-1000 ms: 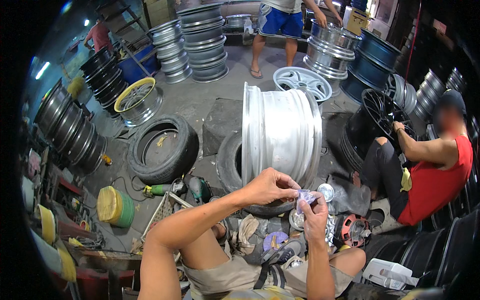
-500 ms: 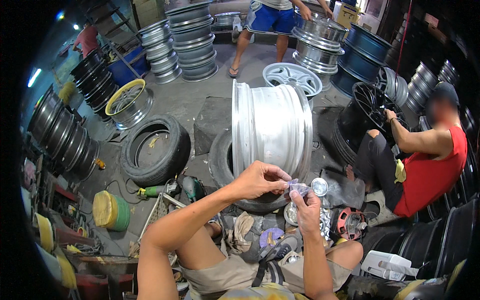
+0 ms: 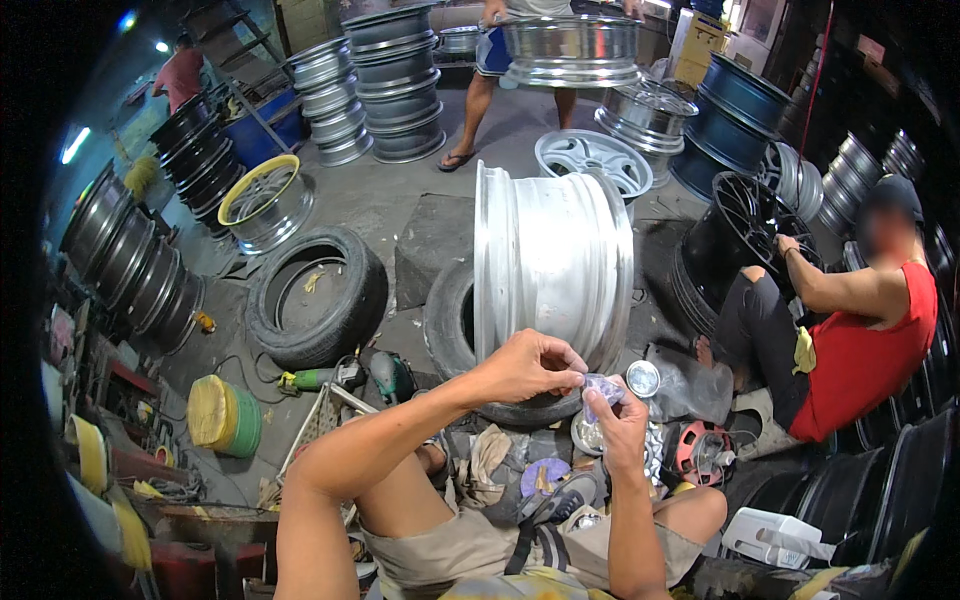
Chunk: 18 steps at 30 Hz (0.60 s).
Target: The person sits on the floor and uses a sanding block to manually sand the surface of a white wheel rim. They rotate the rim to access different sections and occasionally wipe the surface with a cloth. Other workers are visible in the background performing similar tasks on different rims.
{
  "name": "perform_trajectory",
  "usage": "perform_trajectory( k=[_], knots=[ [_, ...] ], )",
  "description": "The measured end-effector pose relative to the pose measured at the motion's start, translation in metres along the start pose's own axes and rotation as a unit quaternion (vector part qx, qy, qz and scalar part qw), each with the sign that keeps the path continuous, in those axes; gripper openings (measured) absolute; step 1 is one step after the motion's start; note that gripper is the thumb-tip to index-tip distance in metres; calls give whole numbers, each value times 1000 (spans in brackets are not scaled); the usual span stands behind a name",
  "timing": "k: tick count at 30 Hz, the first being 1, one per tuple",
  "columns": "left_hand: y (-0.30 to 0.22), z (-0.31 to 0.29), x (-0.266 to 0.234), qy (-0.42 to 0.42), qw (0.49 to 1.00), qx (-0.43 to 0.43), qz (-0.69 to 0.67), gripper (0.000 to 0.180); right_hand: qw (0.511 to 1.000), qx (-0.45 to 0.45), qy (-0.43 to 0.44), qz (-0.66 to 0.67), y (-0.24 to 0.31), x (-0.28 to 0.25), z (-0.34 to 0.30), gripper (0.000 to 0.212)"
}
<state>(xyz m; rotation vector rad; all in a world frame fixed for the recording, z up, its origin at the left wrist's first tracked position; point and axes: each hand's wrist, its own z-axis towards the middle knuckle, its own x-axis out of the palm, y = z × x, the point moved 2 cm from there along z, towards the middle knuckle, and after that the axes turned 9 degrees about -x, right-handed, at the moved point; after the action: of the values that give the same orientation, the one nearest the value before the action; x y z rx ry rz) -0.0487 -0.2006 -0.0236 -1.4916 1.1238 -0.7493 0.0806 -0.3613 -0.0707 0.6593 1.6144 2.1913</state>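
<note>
Head view: big silver rim [image 3: 555, 260] stands on edge just beyond the hands, blocking the floor behind; dark tire [image 3: 445, 315] shows beside & below it. Another tire [image 3: 368, 300] lies flat to the L, w/ green grinder [image 3: 325, 378] & yellow-green tub [image 3: 238, 420] nearer. Far side: rim stacks [image 3: 400, 95] & a co-worker holding a chrome rim [image 3: 570, 52] level w/ both hands. Far R, person in red top [image 3: 870, 350] sits w/ one hand on black rim [image 3: 742, 225]. Small clear plastic pkt [image 3: 600, 388] is btwn the wearer's hands, above the clutter in front of the lap: L hand [image 3: 535, 365] pinches its edge btwn thumb & fingertips, R hand [image 3: 620, 425] grips it, thumb on top. Pkt is thin, crinkled, purplish; silver rim smooth, stepped, a bit smudged; tires matte rubber; round can [image 3: 643, 378] has a shiny top; plastic bag [image 3: 690, 390] beside it, see-through, crumpled. Pkt contents unclear, partly covered by fingers. Standing co-worker cut off at top edge; corners go black; small stuff under the R forearm hard to make out.
</note>
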Motion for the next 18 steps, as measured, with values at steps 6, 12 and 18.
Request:
perform_trajectory(
  k=[6,12,18],
  knots=[
    [2,-1,-2,1,1000,-1,29,24,1000,-1,-2,-20,-1,0,-2,9],
    [0,-2,-4,2,1000,-9,27,26,1000,-8,0,-29,-1,1,0,9],
    [-4,-3,-7,4,1000,-9,-12,23,1000,17,-11,7,3,5,2,10]
  ],
)
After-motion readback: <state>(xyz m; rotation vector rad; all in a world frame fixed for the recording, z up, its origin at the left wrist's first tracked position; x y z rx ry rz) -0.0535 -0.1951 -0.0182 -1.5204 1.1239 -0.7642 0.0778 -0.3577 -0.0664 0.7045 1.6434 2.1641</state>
